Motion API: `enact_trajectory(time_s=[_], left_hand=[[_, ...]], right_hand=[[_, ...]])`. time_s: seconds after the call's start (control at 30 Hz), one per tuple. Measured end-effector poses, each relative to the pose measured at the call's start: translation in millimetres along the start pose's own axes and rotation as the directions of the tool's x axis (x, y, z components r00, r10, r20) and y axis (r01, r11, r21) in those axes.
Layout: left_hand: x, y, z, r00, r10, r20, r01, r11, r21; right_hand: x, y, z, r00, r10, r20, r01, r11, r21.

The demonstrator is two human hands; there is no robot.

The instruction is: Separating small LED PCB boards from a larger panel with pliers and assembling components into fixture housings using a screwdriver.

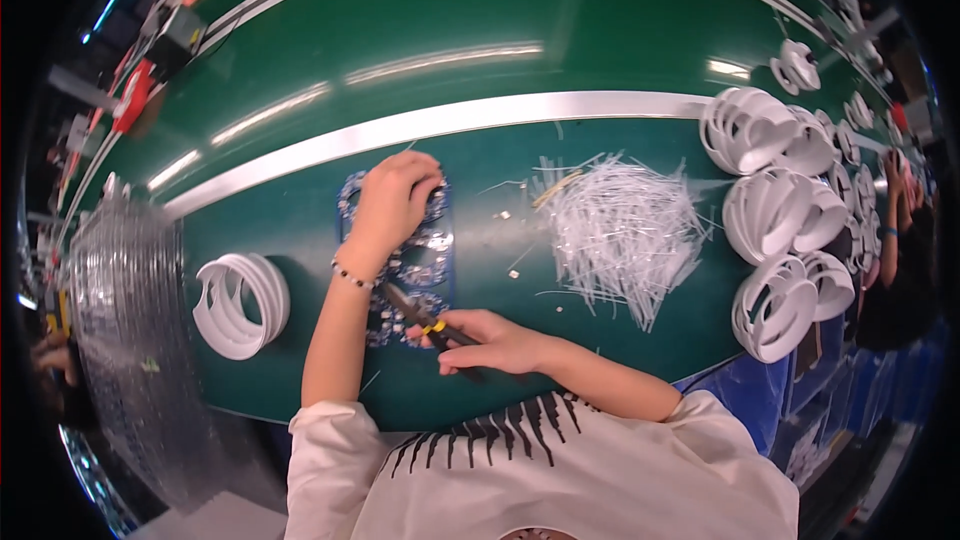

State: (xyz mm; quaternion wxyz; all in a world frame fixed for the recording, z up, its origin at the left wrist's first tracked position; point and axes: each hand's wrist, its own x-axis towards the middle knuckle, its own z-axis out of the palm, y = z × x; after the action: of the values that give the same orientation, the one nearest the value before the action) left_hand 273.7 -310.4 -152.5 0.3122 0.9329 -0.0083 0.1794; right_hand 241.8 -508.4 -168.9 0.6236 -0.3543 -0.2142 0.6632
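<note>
My left hand (395, 198) rests on a blue tray (436, 258) of small shiny parts that lies on the green table (480, 50), its fingers curled over the tray's far end. A beaded bracelet (352, 275) sits on that wrist. My right hand (495, 342) grips dark pliers with a yellow band (418, 312); the tip points left onto the near part of the tray. Whether the left fingers pinch a part is hidden.
A heap of thin white strips (625, 225) lies to the right of the tray. Stacks of white plastic rings (775, 210) stand at the far right, another stack (240, 302) at the left. A clear ribbed stack (125, 300) fills the left edge. Another person's arm (890, 230) shows at the right.
</note>
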Motion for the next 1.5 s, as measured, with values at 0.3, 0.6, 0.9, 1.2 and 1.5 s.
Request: enact_trajectory(time_s=[0.3,0.6,0.9,1.2,1.5], left_hand=[[-4.6,-4.1,-0.3,0.999,0.010,0.037,-0.011,1.000,0.012],[-4.3,-2.7,6.1,1.000,-0.008,-0.027,0.006,0.998,-0.057],[-3.0,15.9,-5.8,0.997,0.083,-0.008,-0.083,0.994,-0.064],[-8.5,5.7,-13.6,0.993,0.034,0.109,-0.033,0.999,-0.013],[-11.6,2.0,-2.3,0.994,0.048,0.102,-0.053,0.998,0.043]], right_hand=[[1.4,-0.4,-0.3,0.998,0.057,0.032,-0.055,0.997,-0.060],[0.2,-1.7,0.9,0.999,0.045,0.020,-0.044,0.998,-0.045],[0.9,-2.3,1.3,0.997,0.070,0.020,-0.070,0.997,-0.022],[1.3,-1.3,1.4,0.999,0.047,0.016,-0.046,0.998,-0.036],[1.9,0.1,2.5,0.999,0.040,0.022,-0.039,0.997,-0.059]])
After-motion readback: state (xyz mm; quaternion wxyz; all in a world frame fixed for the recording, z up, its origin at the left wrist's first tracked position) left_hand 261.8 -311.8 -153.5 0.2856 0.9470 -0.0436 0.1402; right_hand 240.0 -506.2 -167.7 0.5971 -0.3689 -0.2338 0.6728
